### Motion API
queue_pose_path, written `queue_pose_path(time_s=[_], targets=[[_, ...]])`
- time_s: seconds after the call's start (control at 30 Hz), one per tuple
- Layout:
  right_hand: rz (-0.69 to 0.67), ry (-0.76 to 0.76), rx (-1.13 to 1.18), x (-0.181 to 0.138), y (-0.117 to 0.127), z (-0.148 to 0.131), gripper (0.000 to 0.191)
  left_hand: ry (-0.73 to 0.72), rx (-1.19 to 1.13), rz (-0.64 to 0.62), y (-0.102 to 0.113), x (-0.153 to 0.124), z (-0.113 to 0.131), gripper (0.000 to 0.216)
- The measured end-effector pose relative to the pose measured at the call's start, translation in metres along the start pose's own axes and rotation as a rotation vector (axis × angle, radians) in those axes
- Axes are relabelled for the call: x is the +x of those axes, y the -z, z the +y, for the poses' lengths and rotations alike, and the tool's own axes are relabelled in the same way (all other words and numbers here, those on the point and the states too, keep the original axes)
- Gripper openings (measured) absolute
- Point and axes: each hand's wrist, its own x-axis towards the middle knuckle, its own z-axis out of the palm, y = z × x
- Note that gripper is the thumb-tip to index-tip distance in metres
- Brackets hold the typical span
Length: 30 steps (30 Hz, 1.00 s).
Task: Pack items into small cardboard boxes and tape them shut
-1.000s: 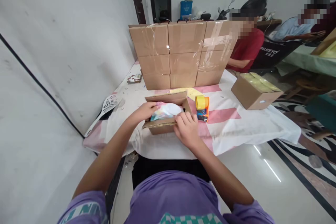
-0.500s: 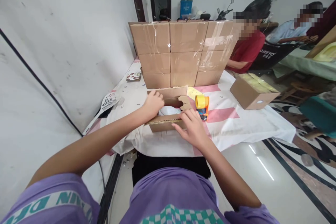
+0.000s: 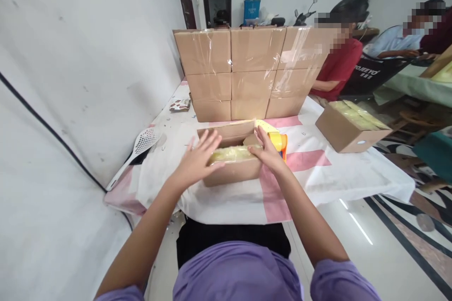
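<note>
Near flap now folded down, both hands' grip open on one box, nine stacked behind

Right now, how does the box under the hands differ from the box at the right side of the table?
The box under the hands has its far flap up; the right box is shut flat. The left hand and right hand press flaps on the first; nobody touches the second. Both are brown cardboard with yellowish tape.
</note>
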Motion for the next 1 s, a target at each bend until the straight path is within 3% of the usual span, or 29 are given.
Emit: queue_pose_path(time_s=[0.07, 0.13, 0.23, 0.3, 0.37, 0.4, 0.43, 0.53, 0.6, 0.7, 0.77, 0.83, 0.9, 1.0], targets=[[0.031, 0.116, 0.044, 0.006, 0.0, -0.006, 0.082, -0.027, 0.184, -0.052, -0.007, 0.002, 0.011, 0.093], [0.007, 0.195, 0.019, 0.006, 0.002, -0.012, 0.061, -0.028, 0.287, 0.007, -0.01, 0.004, 0.014, 0.106], [-0.046, 0.237, -0.113, -0.003, 0.018, -0.01, 0.038, -0.072, 0.268, -0.144, -0.011, 0.005, 0.013, 0.091], [0.158, 0.247, -0.158, -0.01, 0.042, 0.004, 0.036, -0.088, 0.244, -0.275, -0.014, 0.005, 0.014, 0.067], [0.435, 0.163, -0.138, -0.012, 0.07, 0.024, 0.045, -0.061, 0.265, -0.298, -0.019, 0.006, 0.018, 0.053], [0.491, 0.068, -0.106, -0.011, 0.083, 0.034, 0.051, -0.042, 0.283, -0.281, -0.022, 0.007, 0.021, 0.052], [0.467, -0.047, -0.057, -0.008, 0.093, 0.043, 0.056, -0.026, 0.299, -0.255, -0.025, 0.009, 0.025, 0.052], [0.191, -0.283, 0.103, 0.0, 0.102, 0.058, 0.059, -0.028, 0.312, -0.098, -0.034, 0.012, 0.037, 0.059], [0.124, -0.259, 0.126, -0.002, 0.094, 0.054, 0.057, -0.107, 0.239, 0.114, -0.043, 0.008, 0.049, 0.044], [0.25, -0.097, 0.058, -0.025, 0.078, 0.032, 0.048, -0.247, -0.045, 0.488, -0.059, -0.004, 0.077, 0.009], [0.333, 0.0, 0.031, -0.052, 0.07, 0.011, 0.041, -0.266, -0.241, 0.572, -0.07, -0.008, 0.099, 0.014], [0.323, 0.052, 0.058, -0.083, 0.064, -0.009, 0.043, -0.264, -0.375, 0.443, -0.075, -0.004, 0.117, 0.04], [0.232, 0.058, 0.138, -0.107, 0.056, -0.027, 0.052, -0.303, -0.48, 0.22, -0.075, 0.009, 0.125, 0.067], [0.118, -0.001, 0.236, -0.125, 0.043, -0.041, 0.061, -0.389, -0.604, -0.048, -0.071, 0.028, 0.125, 0.072]])
